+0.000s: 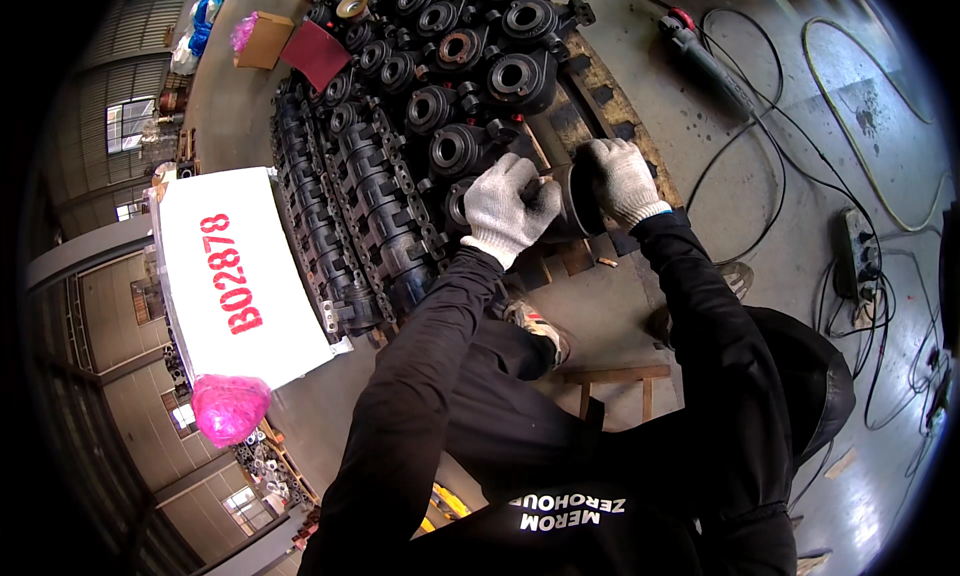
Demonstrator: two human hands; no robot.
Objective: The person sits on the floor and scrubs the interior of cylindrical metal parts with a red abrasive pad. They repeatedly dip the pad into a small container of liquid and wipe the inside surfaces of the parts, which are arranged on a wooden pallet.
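Note:
A black cylindrical metal part (573, 204) lies at the near right edge of a wooden pallet (625, 106), among rows of similar castings. My left hand (508, 206), in a pale knit glove, is closed at its left end, the fingers curled over it. At its right end my right hand (625, 181), gloved alike, has its fingers bent round the rim. The undersides of both grips are hidden. Just beyond my left hand sits a black casting with a round bore (457, 150).
Long black ribbed castings (385, 201) line the pallet's left side, beside a white sheet (240, 276) with red print and a pink wrapped bundle (231, 410). On the floor at right lie an angle grinder (705, 61), loose cables and a power strip (858, 251). A wooden frame (617, 376) stands near my feet.

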